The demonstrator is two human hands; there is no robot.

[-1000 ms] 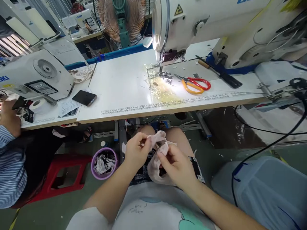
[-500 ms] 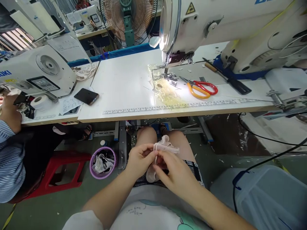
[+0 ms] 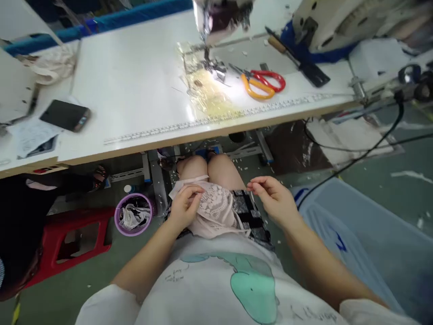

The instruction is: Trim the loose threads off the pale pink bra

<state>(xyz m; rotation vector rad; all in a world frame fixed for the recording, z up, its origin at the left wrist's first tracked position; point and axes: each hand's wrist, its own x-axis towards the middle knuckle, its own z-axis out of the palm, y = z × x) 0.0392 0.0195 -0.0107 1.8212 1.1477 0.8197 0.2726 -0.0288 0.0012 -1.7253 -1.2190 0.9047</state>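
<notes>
A pale pink lace bra lies spread over my lap, its thin straps trailing at the edges. Above its left side is my left hand, fingers curled with thumb and forefinger close together; whether they pinch a bit of the bra is unclear. Off to the right, apart from the lace, my right hand is raised with thumb and fingertips pressed together. Anything between those fingertips is too small to make out.
Ahead is a white sewing table with a needle area, red-and-orange-handled scissors, a screwdriver and a phone. A purple basket and red stool stand left; a translucent bin is at right.
My hands have parted, the right one moving outward to the right. The bra, bunched between my fingers before, now lies spread on my lap. The view has tilted down and shifted right.
</notes>
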